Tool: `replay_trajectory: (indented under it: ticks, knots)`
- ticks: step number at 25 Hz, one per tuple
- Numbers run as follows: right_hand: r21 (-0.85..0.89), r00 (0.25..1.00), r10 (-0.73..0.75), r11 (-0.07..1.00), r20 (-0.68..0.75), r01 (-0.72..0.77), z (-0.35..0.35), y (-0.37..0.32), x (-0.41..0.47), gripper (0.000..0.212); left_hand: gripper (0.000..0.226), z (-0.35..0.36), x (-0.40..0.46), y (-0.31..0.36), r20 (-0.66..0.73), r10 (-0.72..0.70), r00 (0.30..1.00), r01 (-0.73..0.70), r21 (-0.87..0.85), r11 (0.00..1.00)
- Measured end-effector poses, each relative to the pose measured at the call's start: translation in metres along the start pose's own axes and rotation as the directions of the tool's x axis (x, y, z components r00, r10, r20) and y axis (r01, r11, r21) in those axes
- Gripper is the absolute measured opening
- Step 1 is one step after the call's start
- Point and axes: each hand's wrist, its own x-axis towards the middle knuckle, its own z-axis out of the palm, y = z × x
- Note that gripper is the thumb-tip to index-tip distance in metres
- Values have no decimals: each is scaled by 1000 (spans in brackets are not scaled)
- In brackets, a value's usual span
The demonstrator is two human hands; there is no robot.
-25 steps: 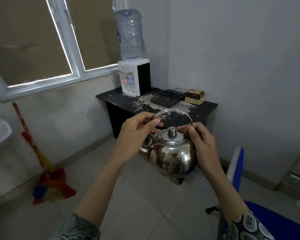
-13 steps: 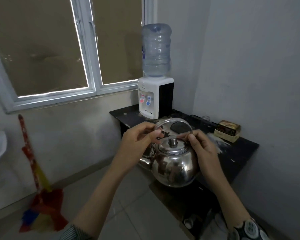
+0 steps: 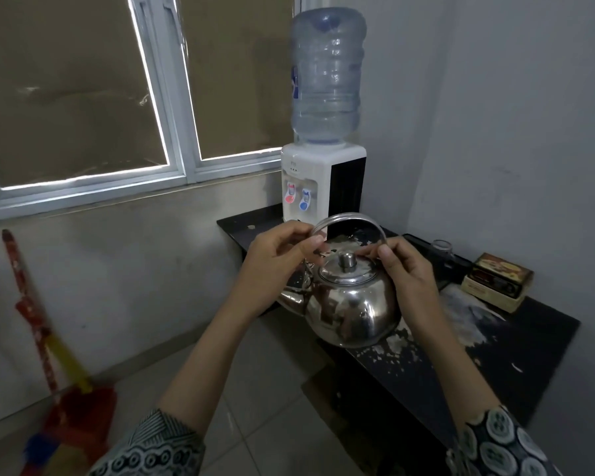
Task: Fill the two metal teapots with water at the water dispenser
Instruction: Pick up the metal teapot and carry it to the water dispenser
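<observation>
We are holding one metal teapot (image 3: 351, 305) in the air in front of us, above the near edge of a black table (image 3: 516, 365) and over the tiled floor (image 3: 255, 389). Our left hand (image 3: 275, 269) is pinching the left end of the teapot's arched wire handle (image 3: 349, 221) between thumb and fingers, and our right hand (image 3: 409, 280) is pinching the right end of it — so both hands are closed on the handle, one on each side of the pot, apart from each other. The handle is standing upright over the lid (image 3: 346, 274), which is sitting on the pot with its knob (image 3: 347, 261) pointing up. The spout (image 3: 291, 300) is pointing to our left, partly behind the left hand.

Behind the teapot, at the far end of the table by the wall, a white water dispenser (image 3: 318, 182) is standing with a large clear bottle (image 3: 327, 77) upturned on top; it is showing a red tap (image 3: 290, 194) and a blue tap (image 3: 304, 200) side by side on its front. The tabletop is looking scuffed with pale flaking patches. Farther right on it a small box (image 3: 495, 281) is lying near the wall, with a dark tray (image 3: 437, 255) and a small clear glass (image 3: 442, 247) between it and the dispenser. A window (image 3: 117, 97) is filling the wall to the left, and a red broom (image 3: 49, 355) is leaning below it — blurred.
</observation>
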Motion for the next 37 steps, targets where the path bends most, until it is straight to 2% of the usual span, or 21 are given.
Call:
replay_trajectory:
  ticks: [8,12,16,19,23,26,29,33,37]
  knots:
    - [9,1000,22,1000,-21,-22,39,103,131,20,10,-32,135,-97,28,-17,999,16,51,999]
    - [-36,997,48,998,-56,-50,55,161,201,19,7,-46,214,-146,83,-67,994,53,163,985]
    - [-83,985,171,982,-15,-172,55,220,252,16,10,-48,281,-207,121,-140,983,106,250,962]
    - [-202,971,239,952,31,-228,54,272,290,13,13,-48,325,-265,157,-190,969,135,306,942]
    - [-271,930,348,913,119,-306,60,328,327,9,14,-50,367,-330,175,-286,942,212,352,912]
    - [-295,911,392,892,129,-342,71,373,354,8,16,-52,394,-380,148,-343,928,268,376,887]
    - [-316,883,462,852,79,-417,85,402,370,13,13,-54,406,-410,118,-390,913,316,399,861]
    - [-324,854,520,810,15,-488,104,428,381,18,32,-60,418,-438,94,-450,888,391,357,848]
    - [-312,843,534,792,-61,-524,119,440,379,17,40,-67,423,-461,152,-469,870,398,344,850]
